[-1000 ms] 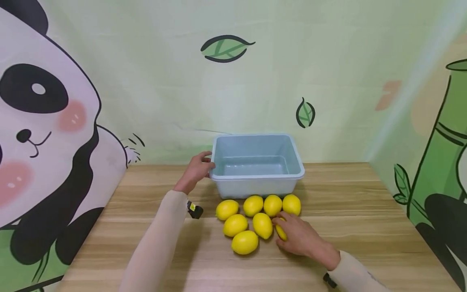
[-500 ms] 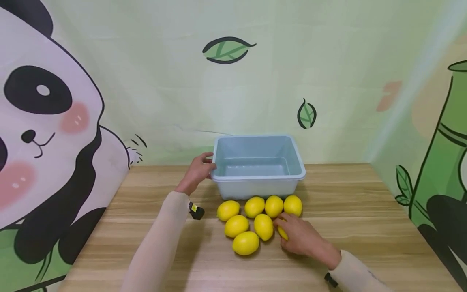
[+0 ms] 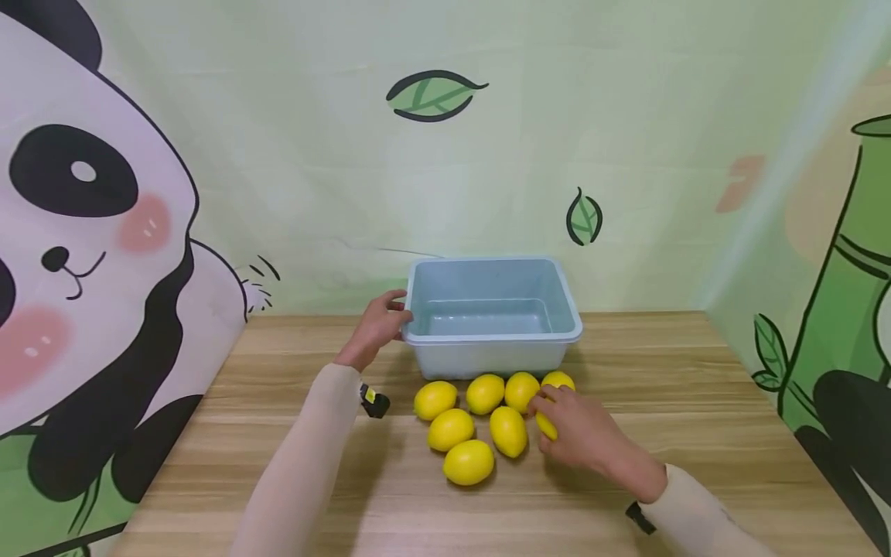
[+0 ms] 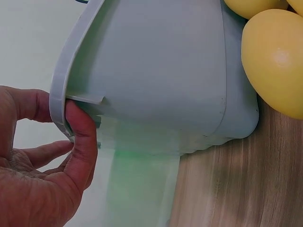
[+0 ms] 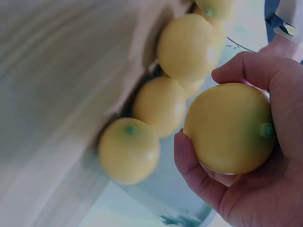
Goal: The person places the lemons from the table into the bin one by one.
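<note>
A light blue plastic basin (image 3: 487, 357) stands on the table against the backdrop, with nothing inside. My left hand (image 3: 376, 329) pinches its left rim, and in the left wrist view thumb and finger clasp the rim (image 4: 59, 90). My right hand (image 3: 588, 437) grips a yellow lemon (image 3: 546, 426), mostly hidden by the hand in the head view. The right wrist view shows that lemon (image 5: 229, 128) between thumb and fingers. Several other lemons (image 3: 469, 463) lie in front of the basin, the nearest to my right hand being one lemon (image 3: 509, 432) on its left.
A wood-grain table (image 3: 278, 433) carries everything. Behind it hangs a green backdrop (image 3: 313, 155) with a panda and leaves printed on it. A black wrist camera (image 3: 374, 402) sits at the left sleeve.
My right hand has moved slightly away from me and to the right with its lemon. The lemon left of it has shifted and turned slightly. The left hand keeps its grip on the basin.
</note>
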The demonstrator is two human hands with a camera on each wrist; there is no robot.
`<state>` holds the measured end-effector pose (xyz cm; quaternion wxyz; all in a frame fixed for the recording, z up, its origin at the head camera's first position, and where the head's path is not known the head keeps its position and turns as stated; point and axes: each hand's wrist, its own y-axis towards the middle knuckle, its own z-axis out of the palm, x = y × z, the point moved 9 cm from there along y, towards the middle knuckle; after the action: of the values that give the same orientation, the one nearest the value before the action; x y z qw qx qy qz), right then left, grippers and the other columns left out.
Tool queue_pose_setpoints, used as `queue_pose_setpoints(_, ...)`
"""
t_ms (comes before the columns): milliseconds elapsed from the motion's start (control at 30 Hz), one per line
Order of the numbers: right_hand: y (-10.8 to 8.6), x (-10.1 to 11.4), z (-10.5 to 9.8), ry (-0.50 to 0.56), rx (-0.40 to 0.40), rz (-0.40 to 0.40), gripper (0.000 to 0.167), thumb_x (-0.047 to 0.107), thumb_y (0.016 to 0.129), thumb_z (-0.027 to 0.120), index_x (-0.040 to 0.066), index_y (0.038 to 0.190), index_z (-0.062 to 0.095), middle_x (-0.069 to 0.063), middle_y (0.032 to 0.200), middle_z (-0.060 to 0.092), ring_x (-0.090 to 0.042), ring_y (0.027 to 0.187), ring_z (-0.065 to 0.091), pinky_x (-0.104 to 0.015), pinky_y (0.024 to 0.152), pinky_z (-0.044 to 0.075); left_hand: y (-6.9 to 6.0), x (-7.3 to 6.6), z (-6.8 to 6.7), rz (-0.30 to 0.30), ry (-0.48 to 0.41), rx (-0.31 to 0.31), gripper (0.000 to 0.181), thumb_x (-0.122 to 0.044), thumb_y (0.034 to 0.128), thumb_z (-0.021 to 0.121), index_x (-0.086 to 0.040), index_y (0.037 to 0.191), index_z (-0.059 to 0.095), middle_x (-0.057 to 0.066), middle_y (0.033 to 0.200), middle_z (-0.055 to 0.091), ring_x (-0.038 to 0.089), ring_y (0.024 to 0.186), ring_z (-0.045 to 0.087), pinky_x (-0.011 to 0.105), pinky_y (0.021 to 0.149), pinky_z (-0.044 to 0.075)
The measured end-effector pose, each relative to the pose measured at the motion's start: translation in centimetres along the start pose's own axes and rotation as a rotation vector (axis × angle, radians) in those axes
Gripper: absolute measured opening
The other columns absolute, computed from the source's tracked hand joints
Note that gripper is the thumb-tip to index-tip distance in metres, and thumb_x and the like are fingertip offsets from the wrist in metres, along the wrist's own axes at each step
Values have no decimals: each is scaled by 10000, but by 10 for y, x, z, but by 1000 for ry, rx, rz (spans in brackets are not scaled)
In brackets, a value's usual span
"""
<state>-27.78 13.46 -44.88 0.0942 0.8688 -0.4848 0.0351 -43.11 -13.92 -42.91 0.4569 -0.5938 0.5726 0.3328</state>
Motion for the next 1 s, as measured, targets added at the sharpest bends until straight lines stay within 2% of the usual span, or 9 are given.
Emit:
queue_pose_setpoints(133, 3, 2, -13, 6, -24, -7, 318, 194, 742, 756, 172, 1046, 664, -17, 1088, 615, -226, 974, 585, -394, 790, 540, -1, 0, 0, 1, 0, 3, 610, -178, 933, 569, -129, 1505, 363, 171, 1400, 470, 318, 1109, 589, 372, 875, 582)
queue_pose_setpoints(300, 8, 3, -30, 23, -60, -26, 305, 186, 770, 755, 146, 1058, 663, -35, 1106, 623, -247, 984, 602, -404, 806, 547, -2, -1, -1, 2, -5, 1, 613, -175, 930, 570, -125, 1504, 362, 169, 1386, 473, 322, 1104, 589, 384, 882, 580)
queue_pose_setpoints(500, 15, 3, -50, 3, -115, -47, 302, 182, 767, 765, 129, 1046, 663, -41, 1089, 625, -234, 920, 604, -356, 695, 536, -2, 0, -1, -9, -7, -5, 613, -175, 933, 564, -124, 1508, 356, 171, 1396, 466, 318, 1106, 590, 387, 886, 580)
queue_pose_setpoints(633, 19, 1, -61, 3, -114, -37, 297, 189, 769, 755, 145, 1047, 661, -25, 1078, 609, -200, 845, 565, -286, 607, 482, -2, 1, -1, -12, -11, -10, 617, -168, 930, 565, -120, 1509, 356, 171, 1398, 467, 324, 1106, 589, 388, 881, 581)
queue_pose_setpoints(733, 22, -1, -71, -1, -120, -32, 288, 204, 782, 750, 154, 1049, 657, -26, 1080, 607, -204, 855, 560, -272, 587, 471, -2, 2, -2, -12, -13, -16, 618, -166, 925, 569, -122, 1505, 361, 168, 1395, 470, 320, 1102, 588, 383, 874, 582)
queue_pose_setpoints(1000, 34, -5, -98, -32, -181, -42, 276, 205, 800, 717, 139, 1063, 666, -62, 1137, 631, -252, 923, 605, -333, 605, 520, -3, 1, -3, -20, -6, -20, 611, -173, 933, 564, -123, 1506, 359, 168, 1401, 466, 356, 1154, 571, 394, 896, 573)
